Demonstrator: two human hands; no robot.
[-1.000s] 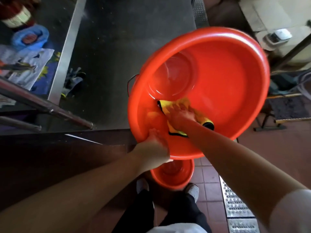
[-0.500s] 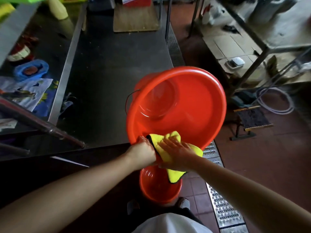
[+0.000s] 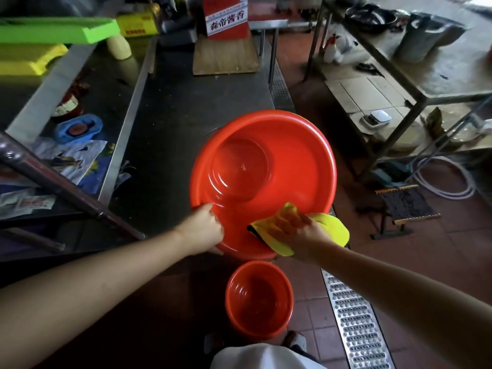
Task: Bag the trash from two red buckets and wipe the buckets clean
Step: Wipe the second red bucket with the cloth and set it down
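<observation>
1. Far out beyond your left hand (image 3: pixel 203 230), a green tray (image 3: pixel 57 30) lies over a yellow one (image 3: pixel 29 58) on a cluttered shelf, with a blue dish (image 3: pixel 80 127) and printed papers (image 3: pixel 70 161) nearer to you.
2. A dark steel counter (image 3: pixel 186 110) stretches ahead of your left hand; a wooden board (image 3: pixel 225 58) and a red box with white lettering (image 3: pixel 226 18) sit at its far end.
3. Your left hand is closed around the near left rim of the large red bucket (image 3: pixel 300 161), thumb on the inner edge, fingers curled under the rim.
4. That bucket is tilted with its open mouth towards you, between your 2 hands and over the counter's near edge. Its inside looks bare.
5. Below and between your hands, the second red bucket (image 3: pixel 259 299) stands upright on the tiled floor by your feet.
6. Your right hand (image 3: pixel 302 233) presses a yellow cloth (image 3: pixel 334 227) onto the bucket's near right rim, fingers bent over the cloth and grasping it.
7. Below your right arm, a metal drain grate (image 3: pixel 355 323) runs along the floor.
8. Beyond your right hand stand a small stool (image 3: pixel 406 206), a coiled hose (image 3: pixel 447 179) and a metal rack (image 3: pixel 415 86).
</observation>
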